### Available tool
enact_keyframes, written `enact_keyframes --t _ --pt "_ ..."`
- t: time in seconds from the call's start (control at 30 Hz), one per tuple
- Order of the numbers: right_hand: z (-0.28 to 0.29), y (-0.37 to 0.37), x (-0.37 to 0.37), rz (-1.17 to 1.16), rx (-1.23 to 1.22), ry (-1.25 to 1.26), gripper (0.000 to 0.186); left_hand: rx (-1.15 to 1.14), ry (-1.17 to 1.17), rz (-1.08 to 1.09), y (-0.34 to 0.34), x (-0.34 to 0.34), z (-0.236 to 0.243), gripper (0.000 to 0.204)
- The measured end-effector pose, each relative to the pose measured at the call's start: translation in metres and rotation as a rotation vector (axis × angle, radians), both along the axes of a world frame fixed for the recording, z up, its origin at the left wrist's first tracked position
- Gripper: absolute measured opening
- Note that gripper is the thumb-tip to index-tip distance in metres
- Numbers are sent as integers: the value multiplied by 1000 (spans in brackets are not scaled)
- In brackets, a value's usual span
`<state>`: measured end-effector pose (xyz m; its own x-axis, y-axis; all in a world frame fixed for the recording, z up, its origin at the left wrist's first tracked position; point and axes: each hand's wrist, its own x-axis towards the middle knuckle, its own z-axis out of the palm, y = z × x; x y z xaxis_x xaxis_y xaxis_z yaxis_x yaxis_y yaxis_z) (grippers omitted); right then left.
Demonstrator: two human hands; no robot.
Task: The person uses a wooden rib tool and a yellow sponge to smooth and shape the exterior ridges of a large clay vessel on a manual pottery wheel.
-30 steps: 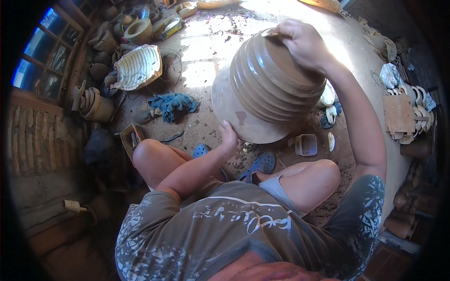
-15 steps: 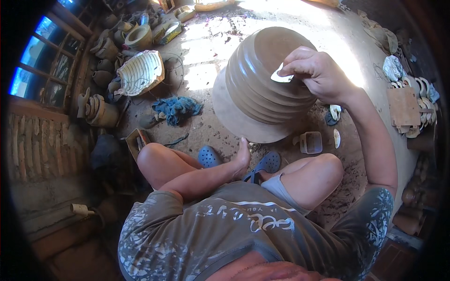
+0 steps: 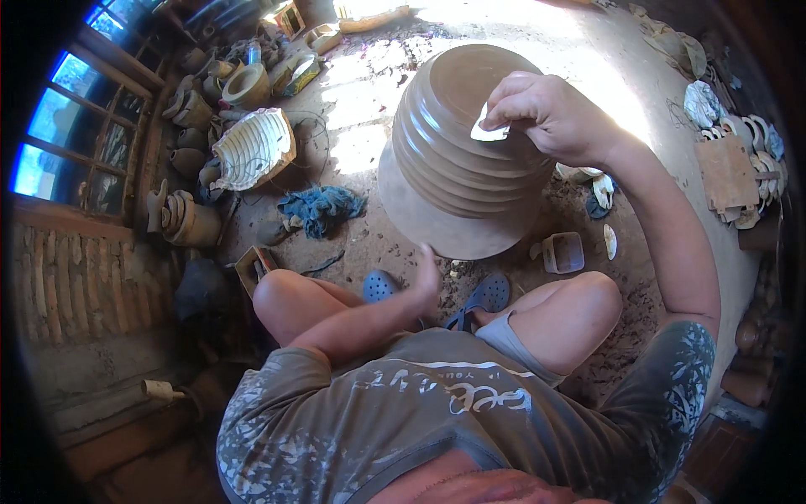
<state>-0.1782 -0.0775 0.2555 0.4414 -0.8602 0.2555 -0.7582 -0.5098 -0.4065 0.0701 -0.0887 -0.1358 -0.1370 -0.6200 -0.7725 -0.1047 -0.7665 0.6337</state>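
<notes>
A large ridged grey-brown clay pot point(image 3: 466, 160) stands on a round disc point(image 3: 403, 218) in front of me. The pot's upper end is smooth; whether it is closed or hollow I cannot tell. Between the fingertips and thumb of my right hand point(image 3: 558, 118) is a small white scraper point(image 3: 489, 128), its edge against the pot's side near the top. My left hand point(image 3: 429, 277) is at the disc's near rim, seen edge-on with fingers stretched out and nothing visible in it; its fingertips seem to touch the rim.
A clear plastic tub point(image 3: 562, 253) and a pale oval piece point(image 3: 609, 242) lie to the right. Leftward are a blue cloth point(image 3: 321, 210), a ribbed white mould point(image 3: 253, 149) and several clay pots point(image 3: 246, 85). A stacked pile with boards point(image 3: 727, 174) stands far right. My feet in blue clogs point(image 3: 489, 294) flank the disc.
My right hand and the white scraper have shifted slightly left and down along the pot's upper side. My left hand stays by the disc's rim. The whole view has tilted a little.
</notes>
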Motion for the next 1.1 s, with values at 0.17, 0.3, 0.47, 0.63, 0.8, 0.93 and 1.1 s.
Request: enact_keyframes --t 0.17,0.3,0.47,0.63,0.8,0.93,1.1 --pt "0 2 -7 -20 10 0 18 -39 5 11 -3 -7 -18 93" --pt "2 3 -10 -13 -3 -1 20 -175 168 221 -151 34 -7 71" --pt "1 9 -13 -33 9 0 22 -178 31 174 -88 12 -8 70" --pt "-1 9 -11 2 -16 16 23 -203 115 101 -36 5 11 62" --pt "-2 12 -11 -32 26 -1 23 -366 -16 46 -56 0 30 61" --pt "0 19 -16 -56 -26 51 24 -535 -101 -18 -85 11 1 63" --pt "-8 44 -47 -335 -242 -159 22 -638 -130 -67 -117 3 2 59"
